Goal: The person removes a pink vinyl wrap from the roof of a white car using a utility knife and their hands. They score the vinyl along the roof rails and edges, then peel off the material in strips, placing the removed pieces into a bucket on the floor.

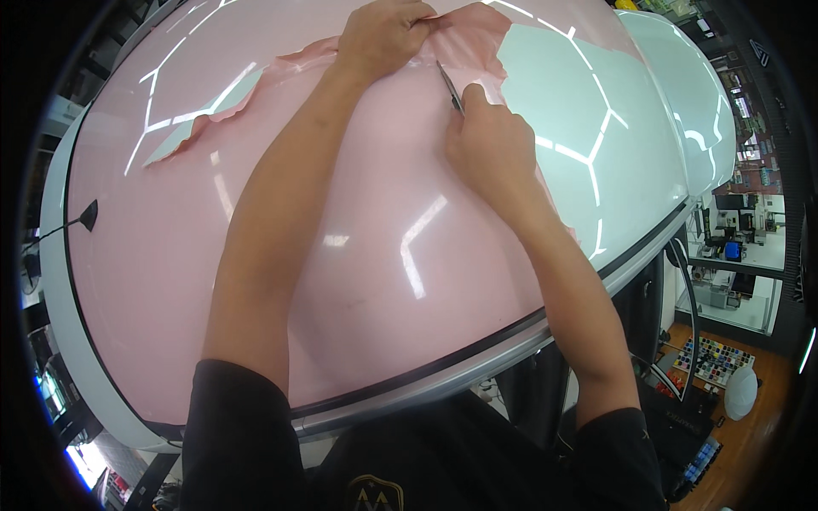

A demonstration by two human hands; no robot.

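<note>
Glossy pink film (pixel 366 281) covers much of a car roof. Its torn, lifted edge (pixel 473 38) curls up near the far middle and exposes the pale mint roof surface (pixel 596 128) on the right. My left hand (pixel 383 38) is closed on that raised film at the top of the view. Just to its right and nearer me, my right hand (pixel 494 140) grips a slim, pointed metal blade (pixel 448 85). The tip points away from me and left, toward the film below my left hand; whether it touches cannot be told. The blade's handle is hidden in my fingers.
Another torn film edge (pixel 200 123) bares mint surface on the left. A black antenna (pixel 89 215) sticks up at the far left. Along the near side runs a silver roof rail (pixel 477 370). Beyond an open door (pixel 692 324), a tray of small colourful items (pixel 714 361) sits low right.
</note>
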